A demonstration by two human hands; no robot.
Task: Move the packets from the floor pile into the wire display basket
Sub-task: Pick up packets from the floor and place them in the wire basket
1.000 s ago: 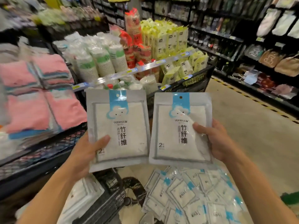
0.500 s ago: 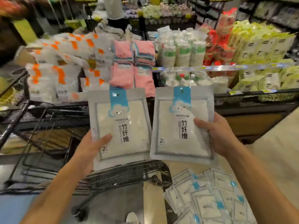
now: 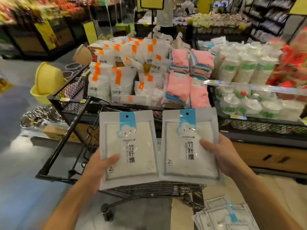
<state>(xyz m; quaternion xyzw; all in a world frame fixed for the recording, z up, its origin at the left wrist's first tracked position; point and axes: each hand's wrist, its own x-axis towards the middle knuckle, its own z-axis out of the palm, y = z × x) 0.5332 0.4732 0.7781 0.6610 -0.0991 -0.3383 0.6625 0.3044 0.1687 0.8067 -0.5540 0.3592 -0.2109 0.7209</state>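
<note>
Each hand gripped one bamboo-fibre cloth packet, thumb on the face and fingers behind — left hand (image 3: 98, 165) on the left packet (image 3: 128, 148), right hand (image 3: 222, 155) on the right packet (image 3: 189, 145) — side by side (probably for sorting) above the wire display basket (image 3: 149, 188); the floor pile (image 3: 224, 216) remained lower right.

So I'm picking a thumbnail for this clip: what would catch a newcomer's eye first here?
First, the two matching white packets with blue tabs held up side by side at the centre, the left packet gripped by the left hand and the right packet by the right hand. Behind them, the orange-marked white bags and pink cloths stand out on the display, and more packets lie on the floor at lower right.
</note>
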